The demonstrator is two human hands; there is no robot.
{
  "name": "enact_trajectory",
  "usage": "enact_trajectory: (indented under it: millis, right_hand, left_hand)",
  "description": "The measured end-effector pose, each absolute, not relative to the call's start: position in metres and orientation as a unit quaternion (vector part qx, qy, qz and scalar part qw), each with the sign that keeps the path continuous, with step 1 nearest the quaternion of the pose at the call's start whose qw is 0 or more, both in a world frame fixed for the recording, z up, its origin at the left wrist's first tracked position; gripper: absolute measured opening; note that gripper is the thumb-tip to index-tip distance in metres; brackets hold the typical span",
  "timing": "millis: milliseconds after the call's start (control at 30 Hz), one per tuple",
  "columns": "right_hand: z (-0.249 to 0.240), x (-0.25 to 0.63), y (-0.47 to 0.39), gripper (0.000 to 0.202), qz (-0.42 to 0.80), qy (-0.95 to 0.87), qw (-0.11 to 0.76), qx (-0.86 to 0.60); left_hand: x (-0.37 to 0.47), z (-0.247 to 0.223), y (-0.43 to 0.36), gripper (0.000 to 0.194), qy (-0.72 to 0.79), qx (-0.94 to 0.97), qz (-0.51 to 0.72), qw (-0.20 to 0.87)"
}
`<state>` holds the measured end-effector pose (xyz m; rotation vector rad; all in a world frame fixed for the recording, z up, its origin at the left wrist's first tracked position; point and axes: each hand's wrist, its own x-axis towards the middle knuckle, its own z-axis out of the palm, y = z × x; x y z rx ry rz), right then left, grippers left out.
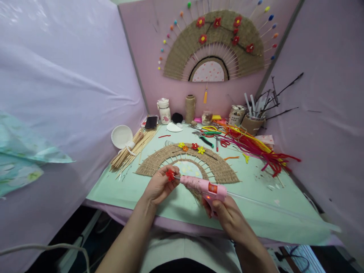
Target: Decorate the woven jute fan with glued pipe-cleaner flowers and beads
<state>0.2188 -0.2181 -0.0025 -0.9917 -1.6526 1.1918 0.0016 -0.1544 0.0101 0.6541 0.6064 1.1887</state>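
Between the fingertips of my left hand [161, 184] is a small red flower [170, 174]. My right hand [223, 212] grips a pink hot glue gun [199, 185] by its handle, and its nozzle meets the flower or sits right beside it. A clear glue stick [256, 201] sticks out from the back of the gun, and a small orange light glows on its side. Just beyond my hands lies a woven twine fan [150, 161]. Yellow, orange and red flowers [195, 146] sit along a twig on its upper edge.
Bamboo sticks [133, 148] and a white paper bowl [121, 137] lie left. Green-handled pliers [206, 140], red scissors [225, 142] and bright pipe cleaners [256, 146] lie right. A twine spool [190, 109] stands at the back, below a larger finished-looking fan [182, 49] on the wall.
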Motion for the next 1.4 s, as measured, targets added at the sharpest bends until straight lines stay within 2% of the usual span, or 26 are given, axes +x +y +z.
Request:
enact_trajectory:
  millis: [200, 367, 500, 600, 767, 1033, 1400]
  right_hand:
    - [-0.001, 0.219, -0.219, 0.055, 0.484, -0.659, 0.41, -0.404]
    - [-0.001, 0.224, -0.217, 0.056, 0.486, -0.653, 0.429, -0.39]
    - [-0.001, 0.231, -0.214, 0.058, 0.468, -0.639, 0.466, -0.395]
    - [0.001, 0.238, -0.211, 0.06, 0.46, -0.617, 0.488, -0.412]
    - [0.005, 0.25, -0.206, 0.064, 0.463, -0.584, 0.504, -0.437]
    - [0.004, 0.251, -0.205, 0.062, 0.459, -0.576, 0.518, -0.434]
    - [0.0, 0.25, -0.203, 0.063, 0.448, -0.596, 0.499, -0.441]
  left_hand:
    - [-0.001, 0.014, -0.147, 0.027, 0.3, 0.294, 0.566, 0.709]
    - [-0.031, 0.025, -0.102, 0.031, 0.436, 0.377, 0.579, 0.577]
    - [-0.051, 0.029, -0.054, 0.028, 0.577, 0.501, 0.47, 0.441]
    - [-0.051, 0.029, -0.03, 0.021, 0.645, 0.551, 0.369, 0.38]
    - [-0.038, 0.03, -0.011, 0.012, 0.682, 0.598, 0.244, 0.344]
    - [-0.038, 0.034, 0.007, 0.011, 0.705, 0.618, 0.165, 0.306]
    - [-0.038, 0.013, 0.014, 0.034, 0.743, 0.548, 0.171, 0.343]
